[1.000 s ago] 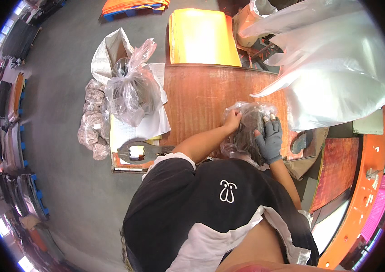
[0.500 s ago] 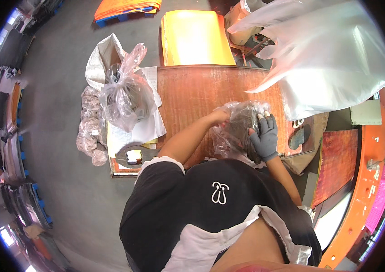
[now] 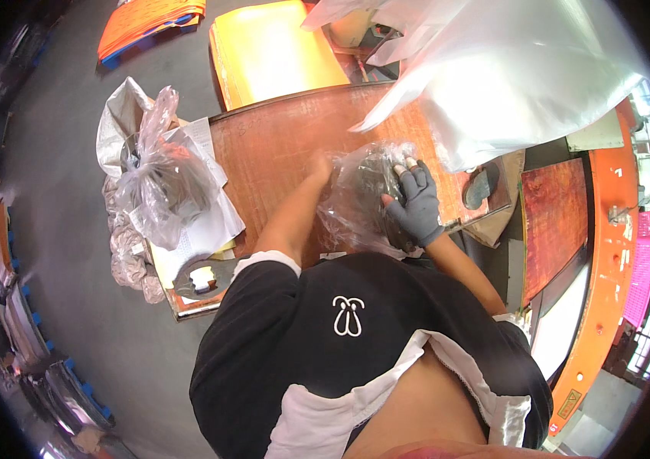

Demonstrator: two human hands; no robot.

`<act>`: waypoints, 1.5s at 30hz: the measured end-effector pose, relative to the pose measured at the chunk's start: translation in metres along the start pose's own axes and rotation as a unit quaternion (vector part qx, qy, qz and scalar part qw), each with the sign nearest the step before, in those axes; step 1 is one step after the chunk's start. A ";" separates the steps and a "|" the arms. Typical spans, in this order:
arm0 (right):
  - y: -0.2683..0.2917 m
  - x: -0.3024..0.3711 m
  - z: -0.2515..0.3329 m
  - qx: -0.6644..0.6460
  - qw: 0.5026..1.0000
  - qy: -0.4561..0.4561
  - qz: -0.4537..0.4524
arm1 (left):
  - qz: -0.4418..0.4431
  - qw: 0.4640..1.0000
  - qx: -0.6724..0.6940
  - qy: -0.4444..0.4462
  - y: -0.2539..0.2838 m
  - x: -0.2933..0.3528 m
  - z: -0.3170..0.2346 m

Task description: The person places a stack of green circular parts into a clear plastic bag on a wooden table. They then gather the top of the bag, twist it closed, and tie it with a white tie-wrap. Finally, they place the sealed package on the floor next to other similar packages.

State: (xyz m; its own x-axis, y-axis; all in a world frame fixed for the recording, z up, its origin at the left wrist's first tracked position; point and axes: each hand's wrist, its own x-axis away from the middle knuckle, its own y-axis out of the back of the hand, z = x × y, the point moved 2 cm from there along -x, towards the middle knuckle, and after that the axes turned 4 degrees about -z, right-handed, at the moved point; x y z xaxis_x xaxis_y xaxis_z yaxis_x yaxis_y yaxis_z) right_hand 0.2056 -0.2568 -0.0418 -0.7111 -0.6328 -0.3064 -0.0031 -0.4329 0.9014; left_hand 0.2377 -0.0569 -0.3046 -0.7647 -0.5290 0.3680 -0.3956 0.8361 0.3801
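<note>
On the reddish-brown tabletop (image 3: 279,145) in front of me lies a clear plastic bag (image 3: 348,191) with dark contents, close against my body. My right hand (image 3: 417,203), in a grey fingerless glove, rests on the bag's right side with fingers stretched out and thumb apart. My bare left hand (image 3: 322,164) is at the bag's left edge. Motion smears its fingers, so its grip and whether it touches the plastic do not show.
A tied clear bag (image 3: 164,176) sits over papers (image 3: 214,214) on the table's left end. Large clear plastic sheeting (image 3: 524,76) hangs over the far right. Behind the table stands a yellow-orange stack (image 3: 275,53). An orange machine frame (image 3: 608,252) curves along the right.
My left hand has shifted away from the bag's top toward its left edge and is now blurred. My right hand stays on the bag. The whole view has turned slightly.
</note>
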 end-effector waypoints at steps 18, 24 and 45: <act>0.004 0.000 0.005 -0.023 0.998 -0.061 0.005 | 0.096 0.972 -0.129 -0.171 0.013 0.037 -0.085; 0.011 0.000 0.008 -0.075 0.992 0.063 -0.077 | 0.113 0.958 -0.249 -0.081 0.015 0.007 -0.063; 0.023 0.047 -0.024 -0.101 0.967 -0.143 -0.185 | 0.072 0.966 0.241 -0.067 0.034 0.041 -0.149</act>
State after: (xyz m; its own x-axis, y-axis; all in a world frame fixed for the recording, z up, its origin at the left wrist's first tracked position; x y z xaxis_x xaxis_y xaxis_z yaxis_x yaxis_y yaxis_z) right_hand 0.1887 -0.3123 -0.0425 -0.8536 -0.2194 -0.4725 -0.1776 -0.7301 0.6598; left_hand 0.2686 -0.0715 -0.1503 -0.8753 -0.4057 0.2631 -0.4464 0.8871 -0.1172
